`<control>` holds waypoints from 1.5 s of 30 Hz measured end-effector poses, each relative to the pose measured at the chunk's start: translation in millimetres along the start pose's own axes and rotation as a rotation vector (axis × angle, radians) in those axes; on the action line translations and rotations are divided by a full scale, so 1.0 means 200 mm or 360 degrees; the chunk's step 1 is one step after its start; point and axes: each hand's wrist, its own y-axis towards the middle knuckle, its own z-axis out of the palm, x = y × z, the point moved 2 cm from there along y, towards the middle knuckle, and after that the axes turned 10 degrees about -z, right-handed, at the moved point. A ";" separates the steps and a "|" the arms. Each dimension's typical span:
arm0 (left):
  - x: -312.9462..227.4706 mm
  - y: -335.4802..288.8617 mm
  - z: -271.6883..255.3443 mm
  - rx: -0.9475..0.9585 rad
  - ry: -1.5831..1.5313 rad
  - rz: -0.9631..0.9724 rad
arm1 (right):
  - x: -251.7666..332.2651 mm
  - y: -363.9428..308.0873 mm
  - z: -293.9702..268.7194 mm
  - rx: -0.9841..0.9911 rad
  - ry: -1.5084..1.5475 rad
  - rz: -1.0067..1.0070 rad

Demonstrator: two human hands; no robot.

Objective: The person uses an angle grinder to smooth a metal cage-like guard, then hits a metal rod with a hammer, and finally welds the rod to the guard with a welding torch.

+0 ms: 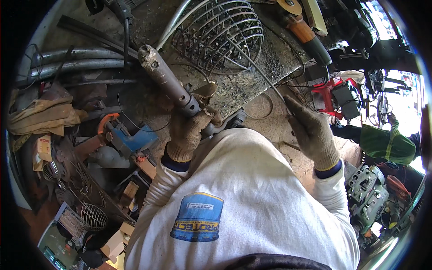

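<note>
Both my hands wear knitted work gloves. My left hand point(186, 135) is wrapped round the lower end of a thick brown steel tube point(166, 81) with holes drilled through it. The tube tilts up and away to the left, its far end worn and pale. In my right hand point(312, 132) is one end of a thin metal rod point(257, 68), which slants up and left over the worktable point(238, 96). The rod's other end reaches a round cage of bent metal bars point(220, 33) lying on the table; whether it touches the cage I cannot tell.
An orange and black angle grinder point(308, 38) lies at the table's right side. Left are curved metal pipes point(76, 65), a blue machine point(135, 135) and a brown cloth point(42, 114). A grey engine-like machine point(369, 193) and a person in green point(387, 141) are at right.
</note>
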 end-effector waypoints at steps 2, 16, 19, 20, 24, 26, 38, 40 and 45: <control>0.05 -0.01 -0.05 0.0034 -0.0100 0.0024 | 0.03 0.03 -0.03 0.0038 -0.0115 -0.0001; -0.05 0.10 0.02 0.0183 -0.0550 -0.0051 | 0.18 0.16 -0.09 0.0242 -0.0501 -0.0119; -0.02 0.19 -0.01 0.0088 -0.0015 0.0192 | 0.22 0.19 -0.11 0.0307 -0.0497 -0.0029; -0.01 0.20 0.00 0.0021 -0.0035 0.0130 | 0.21 0.19 -0.11 0.0305 -0.0499 -0.0028; -0.02 0.18 0.04 0.0213 -0.0755 -0.0134 | 0.17 0.17 -0.15 0.0257 -0.0393 -0.0114; -0.04 0.12 0.05 0.0352 -0.0442 0.0287 | 0.14 0.14 -0.15 0.0332 -0.0347 -0.0058; 0.03 0.03 -0.06 0.0069 -0.0304 -0.0145 | -0.13 -0.08 0.09 -0.0197 0.0020 -0.0122; 0.01 0.02 -0.06 0.0057 -0.0173 -0.0041 | -0.10 -0.07 0.07 -0.0166 0.0016 -0.0074; 0.12 0.00 -0.17 0.0123 0.0476 0.0004 | -0.01 0.00 -0.02 -0.0021 -0.0130 0.0016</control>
